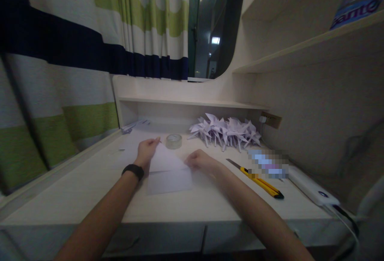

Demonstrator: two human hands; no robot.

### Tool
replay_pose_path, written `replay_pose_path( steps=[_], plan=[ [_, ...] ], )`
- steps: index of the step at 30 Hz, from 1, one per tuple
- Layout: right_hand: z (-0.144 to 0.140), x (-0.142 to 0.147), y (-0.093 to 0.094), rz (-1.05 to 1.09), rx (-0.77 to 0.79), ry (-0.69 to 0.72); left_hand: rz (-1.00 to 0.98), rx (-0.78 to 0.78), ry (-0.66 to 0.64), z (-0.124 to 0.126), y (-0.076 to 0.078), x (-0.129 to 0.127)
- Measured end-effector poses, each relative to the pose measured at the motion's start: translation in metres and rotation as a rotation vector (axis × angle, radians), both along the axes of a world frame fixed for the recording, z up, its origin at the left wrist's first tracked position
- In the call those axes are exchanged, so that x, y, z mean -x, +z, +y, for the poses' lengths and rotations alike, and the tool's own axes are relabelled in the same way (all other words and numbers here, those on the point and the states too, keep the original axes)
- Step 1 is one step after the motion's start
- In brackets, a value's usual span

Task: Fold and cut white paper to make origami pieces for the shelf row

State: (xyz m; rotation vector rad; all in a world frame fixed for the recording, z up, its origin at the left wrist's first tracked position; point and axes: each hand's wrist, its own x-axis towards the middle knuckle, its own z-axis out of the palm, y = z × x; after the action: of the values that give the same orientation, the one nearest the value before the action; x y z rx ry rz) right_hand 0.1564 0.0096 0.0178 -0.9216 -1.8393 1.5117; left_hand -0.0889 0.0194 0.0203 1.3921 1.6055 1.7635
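A white sheet of paper lies on the desk between my hands, with a flap folded over its upper part into a sloping edge. My left hand, with a black band on the wrist, pinches the paper at its top corner. At the paper's right edge, my right hand has its fingers closed on the corner of the fold; they are slightly blurred. A roll of clear tape sits just behind the paper, between the two hands.
Several white paper pinwheels are piled at the back right. A yellow utility knife with its blade out lies right of my right arm, near a blurred-out device and a white power strip. More paper lies back left.
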Motion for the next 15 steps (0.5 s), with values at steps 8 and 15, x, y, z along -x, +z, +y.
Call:
replay_pose_path(
  steps=[8,15],
  plan=[
    [0.000,-0.009,0.008,-0.091,0.047,0.140,0.009,-0.021,-0.009,0.003,0.001,0.008],
    [0.008,-0.029,0.022,-0.218,0.080,0.201,-0.127,-0.050,0.020,0.008,-0.004,0.021]
  ],
)
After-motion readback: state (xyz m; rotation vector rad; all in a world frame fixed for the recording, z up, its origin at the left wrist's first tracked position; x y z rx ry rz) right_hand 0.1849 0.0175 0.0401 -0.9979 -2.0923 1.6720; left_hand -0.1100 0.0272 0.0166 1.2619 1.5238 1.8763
